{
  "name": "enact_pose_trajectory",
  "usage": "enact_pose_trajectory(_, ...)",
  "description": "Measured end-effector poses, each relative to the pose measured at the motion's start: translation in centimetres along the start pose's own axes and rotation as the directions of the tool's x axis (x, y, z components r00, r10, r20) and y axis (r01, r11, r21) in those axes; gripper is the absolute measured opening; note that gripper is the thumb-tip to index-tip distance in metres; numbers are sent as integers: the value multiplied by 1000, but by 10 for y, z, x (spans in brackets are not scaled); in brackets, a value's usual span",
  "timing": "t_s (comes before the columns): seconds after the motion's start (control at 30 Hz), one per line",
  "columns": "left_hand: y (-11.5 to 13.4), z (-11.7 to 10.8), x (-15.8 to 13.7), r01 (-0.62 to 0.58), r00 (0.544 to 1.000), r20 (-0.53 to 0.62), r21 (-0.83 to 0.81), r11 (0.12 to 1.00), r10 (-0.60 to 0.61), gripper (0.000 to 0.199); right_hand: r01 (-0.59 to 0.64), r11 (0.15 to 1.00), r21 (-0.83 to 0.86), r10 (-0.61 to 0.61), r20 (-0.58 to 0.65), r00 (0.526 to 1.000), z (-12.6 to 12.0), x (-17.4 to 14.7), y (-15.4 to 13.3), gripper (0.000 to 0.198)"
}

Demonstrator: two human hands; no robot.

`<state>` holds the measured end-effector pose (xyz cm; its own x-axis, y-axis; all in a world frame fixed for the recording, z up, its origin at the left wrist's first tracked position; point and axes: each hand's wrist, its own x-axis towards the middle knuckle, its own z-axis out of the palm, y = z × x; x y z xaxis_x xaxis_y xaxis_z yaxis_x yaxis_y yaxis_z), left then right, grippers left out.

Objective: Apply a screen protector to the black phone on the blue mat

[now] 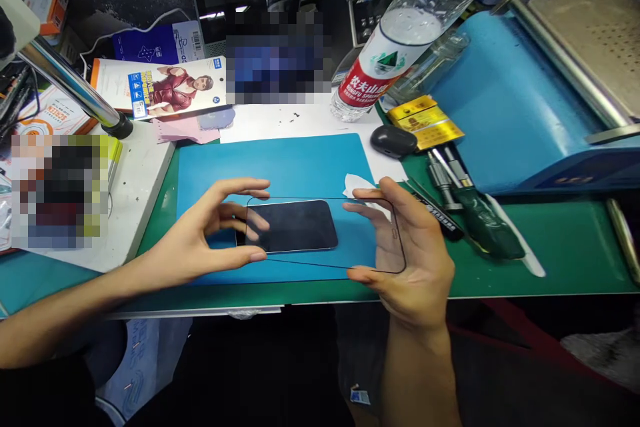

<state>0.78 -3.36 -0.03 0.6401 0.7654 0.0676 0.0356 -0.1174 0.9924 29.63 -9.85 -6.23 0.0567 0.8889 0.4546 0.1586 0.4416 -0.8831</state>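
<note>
Between both hands is a clear screen protector [357,243] with a thin black border, raised above a dark smartphone [297,225]. The phone lies face up on a blue mat [280,157] and shows through the glass. My left hand [220,230] grips the protector's left end, thumb on the near edge and fingers at the far edge. At the right end, my right hand [410,247] pinches it by the same two edges. A small white piece [356,183] sits on the mat behind the right fingers.
Right of the mat are a black oval case [393,141], a yellow box [427,121], a green-handled tool [487,223] and a blue machine [493,107]. A water bottle [373,73] stands behind. A metal lamp post [75,83] and a printed package [165,88] are at left.
</note>
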Motion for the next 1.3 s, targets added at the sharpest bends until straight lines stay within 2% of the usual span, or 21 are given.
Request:
enact_pose_trajectory(0.03, 2, 0, 1, 88, 996, 19, -174, 981, -86, 57, 7, 1000, 16, -8, 4, 1000, -1, -1, 0, 88)
enact_pose_trajectory(0.1, 6, 0, 3, 258, 966, 108, -450, 855, -235, 46, 37, 998, 49, -38, 17, 999, -2, -2, 1, 88)
enact_pose_trajectory(0.17, 7, -2, 5, 422, 906, 256, -583, 694, -336, 54, 72, 995, 64, -74, 35, 997, -3, -4, 1, 89)
enact_pose_trajectory(0.23, 5, -4, 6, 571, 821, 428, -599, 561, -379, 62, 89, 994, 61, -93, 69, 993, -4, -5, 1, 89)
enact_pose_trajectory(0.33, 2, -6, 5, 689, 722, 586, -559, 462, -368, 62, 72, 997, 33, -76, 151, 986, -7, -7, 2, 91)
enact_pose_trajectory(0.47, 3, -5, 3, 747, 655, 672, -507, 430, -345, 60, 47, 999, -13, -44, 205, 978, -9, -8, 1, 89)
enact_pose_trajectory(0.53, 6, -6, 4, 748, 639, 699, -469, 469, -321, 59, 50, 999, -20, -45, 193, 980, -8, -8, 0, 88)
enact_pose_trajectory(0.63, 9, -8, 7, 674, 682, 676, -436, 596, -277, 52, 20, 1000, -7, -19, 189, 982, -5, -6, -2, 94)
enact_pose_trajectory(0.7, 10, -9, 7, 574, 755, 609, -433, 695, -244, 49, -19, 1000, 15, 16, 190, 982, -3, -4, -3, 101)
enact_pose_trajectory(0.77, 10, -9, 6, 412, 854, 476, -375, 831, -209, 46, -47, 998, 50, 39, 159, 986, -2, -2, -3, 102)
enact_pose_trajectory(0.83, 9, -9, 3, 175, 954, 271, -153, 973, -129, 44, -59, 994, 86, 51, 95, 994, -1, -1, -3, 98)
enact_pose_trajectory(0.87, 9, -9, 2, 44, 982, 184, 25, 999, -48, 45, -64, 993, 100, 58, 64, 996, 0, -1, -2, 96)
enact_pose_trajectory(0.9, 8, -8, 1, -83, 990, 129, 217, 973, 55, 48, -70, 992, 105, 66, 39, 997, 0, -1, -2, 95)
enact_pose_trajectory(0.97, 4, -7, 0, -294, 956, 142, 511, 808, 258, 55, -74, 993, 92, 72, 25, 997, 1, 0, -1, 94)
enact_pose_trajectory(1.03, -2, -4, 0, -426, 898, 220, 652, 627, 381, 56, -64, 996, 58, 61, 42, 997, 1, 0, -1, 96)
enact_pose_trajectory(1.1, -8, -1, -1, -474, 866, 274, 715, 514, 417, 53, -48, 999, 17, 46, 69, 997, 0, 0, -1, 100)
enact_pose_trajectory(1.17, -12, 2, -1, -471, 868, 285, 731, 494, 406, 53, -25, 1000, -11, 26, 83, 996, -1, -1, -1, 104)
enact_pose_trajectory(1.3, -18, 4, -1, -429, 896, 238, 682, 593, 374, 58, 16, 999, -29, -14, 73, 997, -3, -1, -1, 106)
